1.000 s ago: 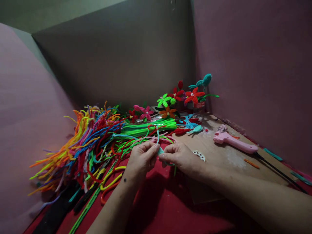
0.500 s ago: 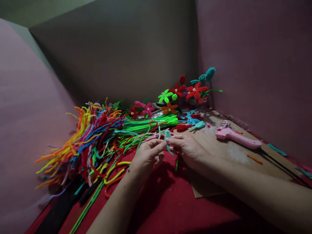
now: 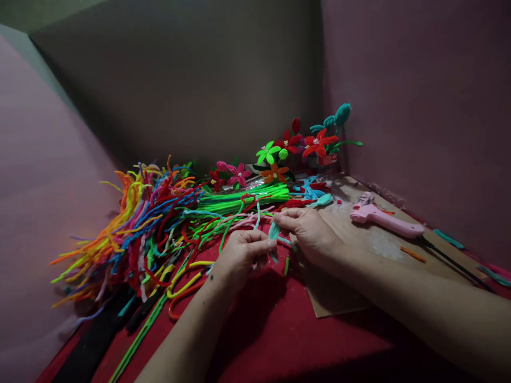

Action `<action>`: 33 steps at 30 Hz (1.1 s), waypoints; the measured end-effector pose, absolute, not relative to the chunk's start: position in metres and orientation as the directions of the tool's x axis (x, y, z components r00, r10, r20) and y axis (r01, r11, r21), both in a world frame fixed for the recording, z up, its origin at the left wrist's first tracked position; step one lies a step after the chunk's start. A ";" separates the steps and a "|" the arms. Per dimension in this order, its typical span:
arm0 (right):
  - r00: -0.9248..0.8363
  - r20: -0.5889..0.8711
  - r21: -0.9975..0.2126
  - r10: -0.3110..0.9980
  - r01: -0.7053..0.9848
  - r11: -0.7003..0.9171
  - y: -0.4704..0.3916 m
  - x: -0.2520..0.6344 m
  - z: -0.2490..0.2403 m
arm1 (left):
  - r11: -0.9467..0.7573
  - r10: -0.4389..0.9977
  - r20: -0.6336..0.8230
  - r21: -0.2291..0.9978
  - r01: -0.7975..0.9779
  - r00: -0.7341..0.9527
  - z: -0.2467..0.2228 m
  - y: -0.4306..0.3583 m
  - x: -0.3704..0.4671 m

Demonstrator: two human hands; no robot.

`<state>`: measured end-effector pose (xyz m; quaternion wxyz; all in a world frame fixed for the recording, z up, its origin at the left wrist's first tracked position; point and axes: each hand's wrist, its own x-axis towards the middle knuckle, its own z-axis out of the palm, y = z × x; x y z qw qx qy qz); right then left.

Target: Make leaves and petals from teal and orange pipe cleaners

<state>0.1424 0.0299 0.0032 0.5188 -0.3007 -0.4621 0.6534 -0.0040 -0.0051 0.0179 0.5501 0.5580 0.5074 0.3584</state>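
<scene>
Between my two hands is a small turquoise pipe cleaner [image 3: 274, 230], bent into a narrow petal-like loop with loose tails below. My left hand [image 3: 248, 249] pinches its lower part between thumb and forefinger. From the right, my right hand [image 3: 305, 231] grips the upper part of the loop with its fingertips. One tail sticks out to the right beneath my right hand. Just beyond my hands lies a bundle of green pipe cleaners [image 3: 247, 197], with pink, red and pale blue ones loose in front of it.
A heap of many-coloured pipe cleaners [image 3: 136, 229] lies left, beside yellow-and-orange-handled scissors [image 3: 186, 290]. A pink glue gun [image 3: 387, 221] rests on a brown board [image 3: 339, 287] at right. Pipe-cleaner flowers [image 3: 275, 151] stand at the back; a finished-looking turquoise bud [image 3: 324, 200] lies nearer.
The loop has tilted, and my right hand has shifted up to its top. My left hand has moved slightly lower on it. The whole view has shifted a little.
</scene>
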 end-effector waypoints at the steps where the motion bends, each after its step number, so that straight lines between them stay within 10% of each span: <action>1: -0.278 0.082 -0.911 0.957 -0.410 -0.041 0.030 0.142 0.002 | 0.116 0.960 -0.155 0.978 0.173 0.232 0.018 -0.005 -0.004; 33: -0.396 0.113 -0.883 0.912 -0.460 -0.091 0.027 0.141 0.002 | 0.120 0.986 -0.123 0.992 0.033 0.117 0.019 -0.006 0.001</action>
